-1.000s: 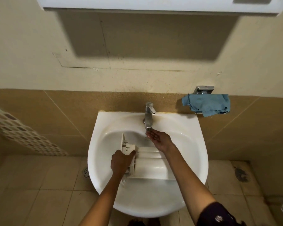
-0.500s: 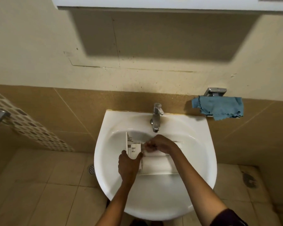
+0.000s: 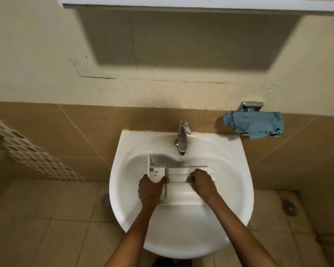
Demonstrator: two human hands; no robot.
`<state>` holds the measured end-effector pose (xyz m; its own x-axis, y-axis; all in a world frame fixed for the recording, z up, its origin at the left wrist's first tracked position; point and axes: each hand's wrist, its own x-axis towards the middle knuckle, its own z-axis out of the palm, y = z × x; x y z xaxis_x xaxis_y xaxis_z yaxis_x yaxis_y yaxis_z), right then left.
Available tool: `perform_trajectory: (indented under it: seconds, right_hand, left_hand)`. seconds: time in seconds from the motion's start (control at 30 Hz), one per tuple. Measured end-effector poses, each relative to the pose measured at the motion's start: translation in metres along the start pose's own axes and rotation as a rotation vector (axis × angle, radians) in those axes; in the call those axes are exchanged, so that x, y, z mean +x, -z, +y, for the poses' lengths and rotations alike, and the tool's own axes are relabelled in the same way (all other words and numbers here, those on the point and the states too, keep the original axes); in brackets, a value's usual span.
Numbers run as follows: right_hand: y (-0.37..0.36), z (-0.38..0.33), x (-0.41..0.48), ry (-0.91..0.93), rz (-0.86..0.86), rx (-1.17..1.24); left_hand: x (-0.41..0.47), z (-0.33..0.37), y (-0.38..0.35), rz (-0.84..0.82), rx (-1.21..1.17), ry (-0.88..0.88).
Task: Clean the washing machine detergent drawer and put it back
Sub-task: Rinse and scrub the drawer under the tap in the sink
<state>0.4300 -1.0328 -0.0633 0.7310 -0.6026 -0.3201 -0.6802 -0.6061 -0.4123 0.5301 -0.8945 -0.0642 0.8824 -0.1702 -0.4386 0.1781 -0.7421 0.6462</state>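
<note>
Drawer (image 3: 181, 186) lies across the sink (image 3: 123, 189) bowl, ribbed side up, front panel at left, just near of the tap (image 3: 182, 139). A thin trickle seems to fall from the spout.

Left hand (image 3: 149, 189) grips the panel end, thumb hooked over it. Right hand (image 3: 200, 182) sits on the ribbed face with fingers curled under; we cannot tell whether they pinch anything.

Risks, as we judge them:
- Wet plastic could slip from the left hand's grip and knock against the porcelain, and a thin divider or the panel might crack.
- Hard pressure from the right hand could flex the drawer.
- Water bouncing off the ribs may splash onto the floor tiles.
- The compartments seem to face down, so residue there may go unrinsed.
- The cloth (image 3: 255, 125) hangs far right, well apart; reaching for it leaves one hand on the drawer.
</note>
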Motion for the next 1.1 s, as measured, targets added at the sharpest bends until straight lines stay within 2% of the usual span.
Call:
perform_trajectory:
  seconds: [0.07, 0.1, 0.17, 0.27, 0.33, 0.43, 0.5, 0.57, 0.6, 0.63, 0.73, 0.77, 0.8, 0.83, 0.97, 1.1]
  right_hand:
    - [0.005, -0.001, -0.001, -0.107, 0.002, -0.196]
    - [0.003, -0.008, -0.002, -0.075, -0.004, -0.265]
    - [-0.008, -0.027, -0.007, 0.088, -0.026, -0.273]
    - [-0.023, -0.028, -0.016, 0.276, -0.002, -0.117]
    - [-0.014, -0.005, -0.018, 0.198, 0.061, 0.01]
    - [-0.001, 0.02, -0.022, -0.028, 0.172, -0.053]
    - [-0.001, 0.005, -0.025, -0.045, 0.116, -0.245]
    - [-0.002, -0.016, -0.025, -0.029, 0.065, -0.272]
    - [0.0, -0.023, -0.021, -0.036, 0.092, -0.134]
    - [0.003, -0.029, -0.015, -0.062, 0.122, 0.118]
    - [0.019, -0.04, 0.013, -0.34, 0.046, 1.254]
    - [0.022, -0.043, 0.023, -0.442, -0.006, 1.538]
    - [0.026, -0.043, 0.032, -0.507, -0.043, 1.713]
    - [0.028, -0.042, 0.04, -0.55, -0.057, 1.81]
    - [0.035, -0.047, 0.048, -0.608, -0.044, 1.953]
    - [0.034, -0.058, 0.048, -0.638, -0.058, 1.993]
  left_hand:
    - [0.001, 0.0, 0.0, 0.002, 0.006, -0.001]
    - [0.0, -0.001, -0.001, 0.002, 0.006, -0.006]
    - [0.0, -0.002, -0.001, 0.0, -0.004, -0.011]
    - [-0.001, -0.003, 0.0, 0.007, -0.013, -0.013]
    - [-0.002, -0.003, -0.001, 0.01, -0.012, -0.023]
    - [-0.007, -0.003, -0.002, 0.016, -0.004, -0.041]
    - [-0.008, -0.003, -0.003, 0.018, -0.008, -0.047]
    - [-0.009, -0.004, -0.003, 0.023, -0.019, -0.054]
    - [-0.011, -0.004, -0.002, 0.028, -0.027, -0.059]
    - [-0.013, -0.005, -0.002, 0.039, -0.036, -0.067]
    - [-0.021, -0.009, -0.003, 0.072, -0.079, -0.109]
    - [-0.023, -0.009, -0.003, 0.081, -0.102, -0.129]
    - [-0.024, -0.01, -0.003, 0.089, -0.124, -0.149]
    - [-0.025, -0.01, -0.002, 0.097, -0.145, -0.171]
    - [-0.027, -0.013, 0.0, 0.13, -0.176, -0.218]
    - [-0.029, -0.018, -0.002, 0.154, -0.213, -0.231]
